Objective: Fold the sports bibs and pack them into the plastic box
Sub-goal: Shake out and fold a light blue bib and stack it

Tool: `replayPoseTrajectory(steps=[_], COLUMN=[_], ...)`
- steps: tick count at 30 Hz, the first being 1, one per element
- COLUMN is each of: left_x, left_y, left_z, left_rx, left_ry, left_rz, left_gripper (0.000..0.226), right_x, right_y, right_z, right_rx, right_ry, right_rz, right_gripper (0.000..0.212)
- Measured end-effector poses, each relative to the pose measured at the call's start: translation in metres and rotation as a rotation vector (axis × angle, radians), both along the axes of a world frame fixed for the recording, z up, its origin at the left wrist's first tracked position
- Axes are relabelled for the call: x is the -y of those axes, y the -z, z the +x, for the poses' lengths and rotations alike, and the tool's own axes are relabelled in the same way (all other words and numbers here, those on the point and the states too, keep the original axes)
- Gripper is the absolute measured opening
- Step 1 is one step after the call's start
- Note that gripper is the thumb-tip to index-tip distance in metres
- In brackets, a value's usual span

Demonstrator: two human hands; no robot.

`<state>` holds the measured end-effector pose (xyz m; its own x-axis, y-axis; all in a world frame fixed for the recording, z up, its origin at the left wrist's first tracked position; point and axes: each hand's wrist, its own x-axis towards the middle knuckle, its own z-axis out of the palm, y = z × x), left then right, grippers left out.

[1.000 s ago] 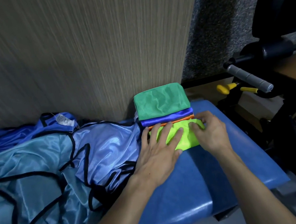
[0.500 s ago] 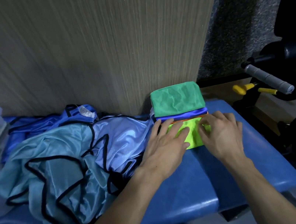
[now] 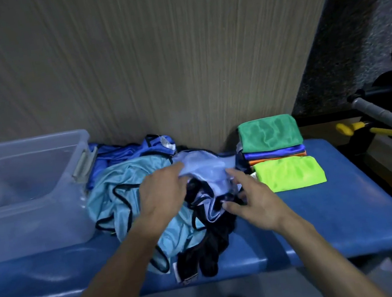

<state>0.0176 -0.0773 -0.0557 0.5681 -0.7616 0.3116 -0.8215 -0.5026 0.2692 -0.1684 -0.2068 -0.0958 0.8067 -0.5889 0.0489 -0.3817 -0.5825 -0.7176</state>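
A loose heap of blue bibs with black trim (image 3: 125,193) lies in the middle of the blue padded bench (image 3: 341,215). My left hand (image 3: 163,194) grips the pale lilac bib (image 3: 206,169) on top of the heap and lifts it a little. My right hand (image 3: 254,198) reaches into the same bib with fingers spread, touching its lower fold. A folded lime-green bib (image 3: 288,173) lies flat to the right, in front of a stack of folded bibs (image 3: 269,134) with a green one on top. The clear plastic box (image 3: 28,200) stands at the left.
A wood-grain wall panel (image 3: 151,65) rises right behind the bench. Exercise equipment with a grey handle (image 3: 385,115) and yellow parts (image 3: 356,129) sits past the bench's right end. A dark garment (image 3: 206,252) hangs over the front edge.
Both hands left the folded lime-green bib and moved left to the heap, where the left hand took hold of the lilac bib. The view swung left, bringing the plastic box into sight.
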Motion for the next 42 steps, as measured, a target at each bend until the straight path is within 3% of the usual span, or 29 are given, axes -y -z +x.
replayPoseTrajectory(steps=[7,10,13,15,18,19,21,24,27,29,32,33,36,39,42], left_x=[-0.039,-0.046,-0.055,-0.058,-0.058,-0.059,-0.059,-0.057,-0.047,-0.039,-0.035,-0.034,-0.037,-0.043,-0.051], left_y=[-0.049,-0.075,-0.092,-0.094,-0.09,-0.09,-0.085,-0.075,-0.059,-0.04,-0.023,-0.018,-0.016,-0.024,-0.026], left_z=[0.015,0.003,-0.007,-0.011,-0.007,-0.006,0.007,0.026,0.035,0.041,0.05,0.052,0.051,0.045,0.043], left_rx=[-0.9,-1.211,-1.414,-1.521,-1.652,-1.713,-1.779,-1.609,-1.465,-1.5,-1.538,-1.473,-0.965,-0.676,-0.411], left_ry=[0.053,0.203,0.461,0.595,0.537,0.504,0.425,0.278,0.062,-0.04,-0.187,-0.217,-0.172,-0.017,-0.072], left_rz=[-0.893,-1.098,-1.101,-1.093,-1.13,-1.114,-1.101,-1.081,-0.988,-0.911,-0.754,-0.69,-0.417,-0.405,-0.313], left_gripper=[0.022,0.019,0.035,0.029,0.027,0.028,0.025,0.034,0.028,0.02,0.013,0.013,0.038,0.038,0.039], right_x=[-0.039,-0.06,-0.078,-0.084,-0.089,-0.089,-0.085,-0.058,-0.029,-0.023,-0.025,-0.026,-0.032,-0.041,-0.043], right_y=[-0.022,-0.04,-0.057,-0.064,-0.062,-0.06,-0.064,-0.076,-0.066,-0.046,-0.026,-0.024,-0.027,-0.025,-0.02], right_z=[0.015,0.02,0.021,0.021,0.027,0.028,0.025,0.007,-0.005,-0.003,0.0,-0.001,-0.002,-0.001,0.002], right_rx=[0.166,0.386,0.491,0.539,0.563,0.59,0.697,0.882,0.77,0.574,0.321,0.287,0.254,0.137,0.062], right_ry=[0.05,0.061,0.054,0.059,0.034,0.048,0.049,0.048,0.269,0.472,0.621,0.572,0.424,0.282,0.201], right_rz=[0.09,0.183,0.215,0.279,0.426,0.463,0.615,0.883,0.937,0.82,0.368,0.259,0.144,0.056,0.009], right_gripper=[0.106,0.117,0.12,0.101,0.029,0.017,0.029,0.048,0.041,0.034,0.029,0.033,0.028,0.029,0.033])
